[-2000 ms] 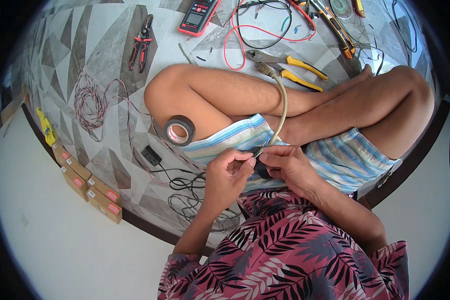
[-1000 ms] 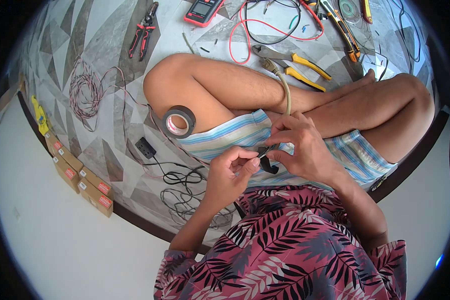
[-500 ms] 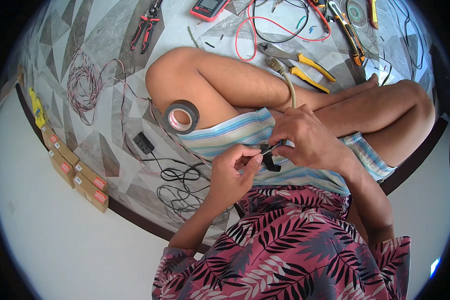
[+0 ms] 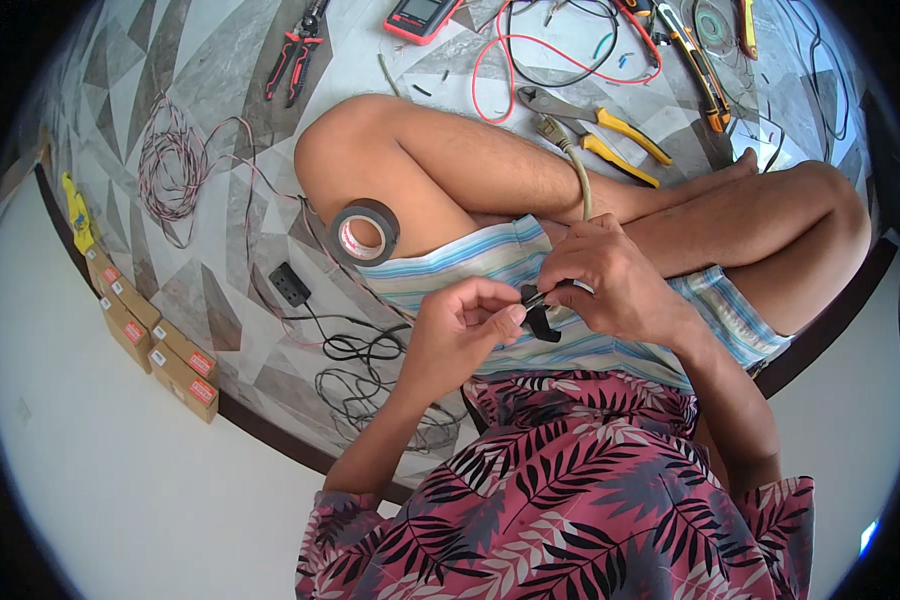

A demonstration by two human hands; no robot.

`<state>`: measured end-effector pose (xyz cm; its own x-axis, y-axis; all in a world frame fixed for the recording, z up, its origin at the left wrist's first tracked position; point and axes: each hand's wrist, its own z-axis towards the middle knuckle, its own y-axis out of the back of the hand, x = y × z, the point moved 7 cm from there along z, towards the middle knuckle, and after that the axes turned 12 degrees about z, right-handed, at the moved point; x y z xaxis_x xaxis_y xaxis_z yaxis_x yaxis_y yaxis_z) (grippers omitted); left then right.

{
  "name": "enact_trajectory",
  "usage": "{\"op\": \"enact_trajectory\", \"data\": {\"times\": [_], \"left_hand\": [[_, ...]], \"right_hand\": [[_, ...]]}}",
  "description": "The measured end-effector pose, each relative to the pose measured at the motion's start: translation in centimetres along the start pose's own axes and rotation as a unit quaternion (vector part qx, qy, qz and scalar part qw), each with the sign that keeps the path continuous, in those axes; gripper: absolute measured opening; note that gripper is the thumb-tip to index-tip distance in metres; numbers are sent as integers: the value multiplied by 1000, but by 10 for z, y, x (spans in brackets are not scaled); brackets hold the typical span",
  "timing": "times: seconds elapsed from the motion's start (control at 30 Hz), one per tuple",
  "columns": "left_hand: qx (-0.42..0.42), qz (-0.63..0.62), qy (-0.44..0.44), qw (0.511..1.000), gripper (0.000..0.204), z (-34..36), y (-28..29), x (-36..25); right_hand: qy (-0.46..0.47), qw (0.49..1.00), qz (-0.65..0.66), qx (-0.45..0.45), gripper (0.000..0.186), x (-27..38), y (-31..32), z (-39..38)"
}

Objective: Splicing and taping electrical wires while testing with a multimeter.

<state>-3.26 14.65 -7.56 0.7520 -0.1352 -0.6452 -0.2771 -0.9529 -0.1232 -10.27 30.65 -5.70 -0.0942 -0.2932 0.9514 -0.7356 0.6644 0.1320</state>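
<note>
Over my lap, my left hand [image 4: 480, 325] is closed in a pinch at one end of a short strip of black electrical tape [image 4: 542, 322]. My right hand [image 4: 610, 275] is closed around a beige cable [image 4: 584, 185], its thumb and fingertips beside the same strip. The wire ends between the fingertips are small and partly hidden by the tape. From my right hand the cable runs up over my shin to its connector [image 4: 550, 128]. A roll of black electrical tape [image 4: 364, 233] rests on my left thigh near the knee.
Yellow-handled pliers [image 4: 620, 140], a utility knife [image 4: 698, 75], a red meter [image 4: 420, 15] and red-handled wire strippers [image 4: 295, 60] lie ahead on the patterned floor. Left are a wire coil [image 4: 170, 170], a black socket [image 4: 290, 285], tangled black cord [image 4: 360, 370] and small cardboard boxes [image 4: 182, 372].
My left hand has shifted slightly left, its fingers still pinched at the tape strip. My right hand stays nearly in place, and the tape strip hangs much as before.
</note>
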Motion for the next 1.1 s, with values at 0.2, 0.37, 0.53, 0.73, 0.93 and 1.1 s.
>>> {"op": "enact_trajectory", "data": {"times": [0.2, 0.37, 0.53, 0.73, 0.93, 1.1], "left_hand": [[76, -23, 102, 992, 40, 9, 6, -1], [138, 17, 141, 980, 42, 16, 7, -3], [199, -17, 229, 953, 37, 17, 11, 3], [201, 69, 193, 958, 31, 21, 13, -15], [136, 200, 19, 970, 34, 20, 9, -40], [131, 255, -51, 957, 34, 21, 7, -45]], "right_hand": [[35, 999, 15, -34, 12, 3, 3, -1], [45, 998, 23, -35, 12, 3, 3, -1], [62, 997, 24, -47, 12, 6, 5, -1], [50, 997, 42, -46, 12, 4, 7, 0], [46, 996, 49, -56, 10, 0, 7, 1], [57, 993, 70, -74, 9, -1, 9, -1]]}}
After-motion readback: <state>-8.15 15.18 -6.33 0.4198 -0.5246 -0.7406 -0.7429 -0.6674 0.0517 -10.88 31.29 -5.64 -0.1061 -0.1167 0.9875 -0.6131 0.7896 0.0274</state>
